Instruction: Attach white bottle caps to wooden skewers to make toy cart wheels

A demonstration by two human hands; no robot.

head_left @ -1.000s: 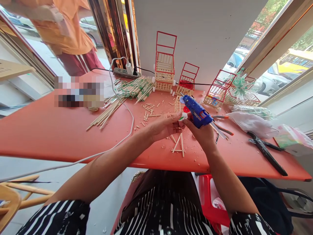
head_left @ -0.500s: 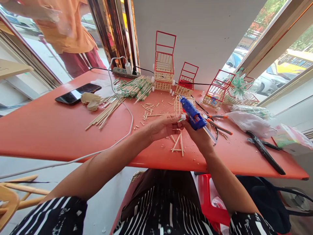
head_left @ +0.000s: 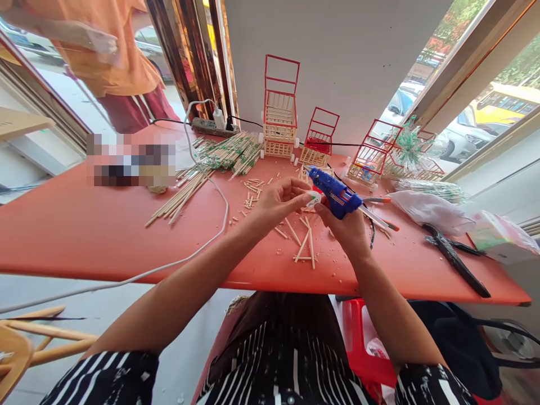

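the left hand (head_left: 283, 203) pinches a small round white disc (head_left: 313, 198) above the red table (head_left: 101, 230). the right hand (head_left: 349, 232) is wrapped around a blue plastic glue gun (head_left: 334, 190), its nozzle (head_left: 307, 168) pointing far left.

White disc (head_left: 313, 199) turned, left hand (head_left: 283, 201) lifted
The disc, nearly edge-on half a second ago, now shows its marked face; the left hand's fingers, earlier curled below it, arch higher, uncovering more thin sticks (head_left: 292, 230). The blue glue gun (head_left: 336, 192) has swung flatter in the right hand (head_left: 349, 229).
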